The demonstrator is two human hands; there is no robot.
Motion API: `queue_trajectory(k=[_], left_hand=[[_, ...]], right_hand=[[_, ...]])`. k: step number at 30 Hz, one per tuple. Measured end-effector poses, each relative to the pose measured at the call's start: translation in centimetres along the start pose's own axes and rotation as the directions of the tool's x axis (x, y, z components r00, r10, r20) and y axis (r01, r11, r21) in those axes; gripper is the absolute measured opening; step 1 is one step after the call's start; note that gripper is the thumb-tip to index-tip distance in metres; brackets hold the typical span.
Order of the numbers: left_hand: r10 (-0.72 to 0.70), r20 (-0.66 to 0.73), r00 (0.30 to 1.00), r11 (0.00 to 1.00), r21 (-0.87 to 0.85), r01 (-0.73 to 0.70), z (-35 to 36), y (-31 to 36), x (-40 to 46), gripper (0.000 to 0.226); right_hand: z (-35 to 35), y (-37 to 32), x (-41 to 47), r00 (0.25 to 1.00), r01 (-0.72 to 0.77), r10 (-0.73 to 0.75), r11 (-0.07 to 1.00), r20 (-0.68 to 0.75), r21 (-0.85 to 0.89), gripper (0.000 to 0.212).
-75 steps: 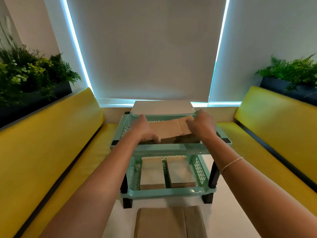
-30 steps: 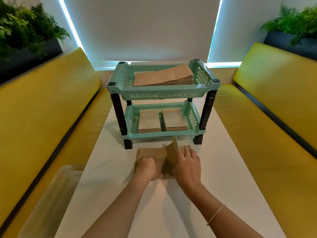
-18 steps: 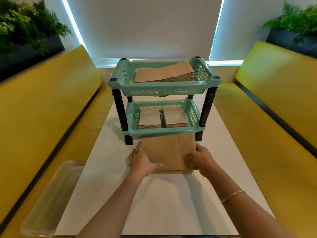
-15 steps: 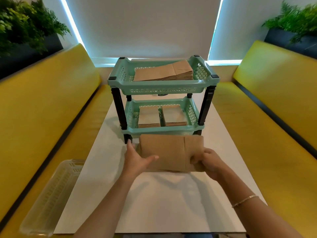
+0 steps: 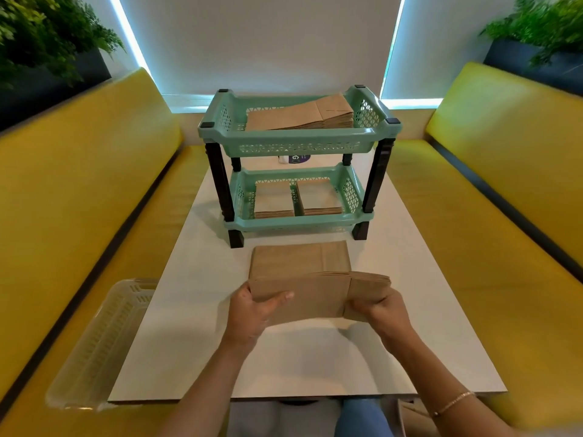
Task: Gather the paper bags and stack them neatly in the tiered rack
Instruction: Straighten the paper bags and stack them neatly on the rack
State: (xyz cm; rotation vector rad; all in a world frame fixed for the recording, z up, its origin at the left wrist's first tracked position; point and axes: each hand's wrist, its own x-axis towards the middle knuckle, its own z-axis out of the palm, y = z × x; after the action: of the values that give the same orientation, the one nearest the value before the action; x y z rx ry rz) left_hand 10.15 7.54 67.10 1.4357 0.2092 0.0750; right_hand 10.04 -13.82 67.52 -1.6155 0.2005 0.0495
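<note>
At nine o'clock from the hands, a clear plastic basket (image 5: 101,342) lies on the yellow bench (image 5: 79,190), off the table (image 5: 195,326) and out of the way. The left hand (image 5: 252,313) grips the left end of a bundle of paper bags (image 5: 312,294), thumb curled over the top face and fingers underneath. The bundle is held off the table, its far edge tipped up. The right hand (image 5: 378,310) pinches the right end, where the folded bottoms fan out a little; its fingertips are hidden under the paper.

To do this lift well, I would keep both grips level so the fanned right end does not slide apart, and square the edges with a light tap before going further.

At twelve o'clock from the bundle, more bags (image 5: 299,257) lie flat on the table, just beside the foot of the rack (image 5: 299,143). The rack's top tray already holds a slanted pile (image 5: 299,116), and the bottom tray holds two smaller piles (image 5: 296,200) side by side. The bundle probably belongs on the top pile, laid the same way round, folded ends to the right.
</note>
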Motion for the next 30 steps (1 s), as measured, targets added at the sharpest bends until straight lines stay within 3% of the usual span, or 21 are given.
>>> queue_trajectory(k=[3,9,19,23,26,30], left_hand=[[-0.009,0.026,1.000,0.998,0.062,0.007,-0.8,0.0,-0.2,0.031],[-0.180,0.048,0.983,0.970,0.177,0.169,-1.5,-2.1,-0.8,0.030],[-0.080,0.062,0.995,0.989,0.127,0.072,-1.3,1.8,0.4,0.030],[0.059,-0.079,0.995,0.994,0.098,-0.051,-1.2,4.0,0.0,0.028],[0.253,-0.101,0.962,0.966,0.090,-0.244,-0.8,7.1,-0.2,0.029],[0.457,0.153,0.876,0.836,0.264,-0.482,0.8,10.6,-1.3,0.037]], right_hand=[[0.2,0.5,-0.1,1.000,-0.011,0.011,1.000,0.007,-0.022,0.037],[-0.1,1.4,0.0,0.999,-0.052,0.052,0.998,-0.006,-0.027,0.033],[-0.9,-2.2,1.2,0.997,0.079,-0.080,0.995,0.006,0.065,0.035],[-0.2,-2.0,0.9,1.000,-0.004,0.004,0.995,0.001,0.097,0.030],[0.0,-1.3,0.7,0.996,-0.079,0.083,0.991,0.026,-0.109,0.019],[1.0,-1.9,0.4,0.990,-0.005,0.074,0.871,0.123,-0.491,0.014]])
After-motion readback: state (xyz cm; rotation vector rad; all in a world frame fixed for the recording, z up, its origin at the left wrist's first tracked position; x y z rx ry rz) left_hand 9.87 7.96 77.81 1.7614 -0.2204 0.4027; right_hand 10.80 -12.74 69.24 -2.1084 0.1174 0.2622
